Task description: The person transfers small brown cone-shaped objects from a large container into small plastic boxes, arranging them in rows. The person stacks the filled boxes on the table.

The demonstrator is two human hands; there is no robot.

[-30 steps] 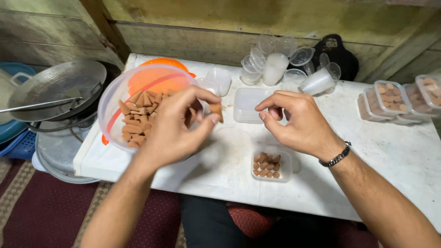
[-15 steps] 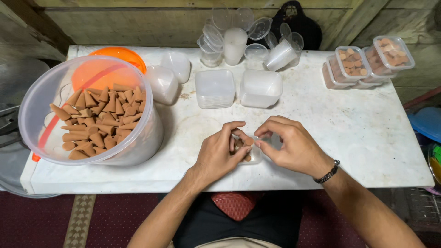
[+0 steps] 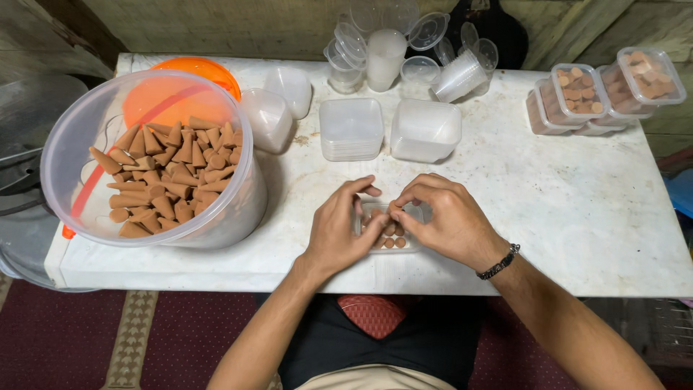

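A small clear plastic box (image 3: 395,243) with brown cones in it lies near the table's front edge. My left hand (image 3: 338,232) curls over its left side, and my right hand (image 3: 449,219) covers its right side. The fingertips of both hands meet above the box and pinch brown cones, mostly hidden by the fingers. A big clear tub (image 3: 238,209) heaped with brown cones (image 3: 167,173) stands to the left, apart from my hands.
Empty clear boxes (image 3: 351,128) and lids (image 3: 425,130) sit behind my hands, with stacked clear cups (image 3: 384,56) further back. Filled, closed boxes (image 3: 577,90) stand at the far right. An orange lid (image 3: 198,69) lies behind the tub. Metal pans (image 3: 29,166) are off the table's left edge.
My hands have come down from beside the tub to the small box at the front edge and closed in over it. The camera now looks more squarely down.
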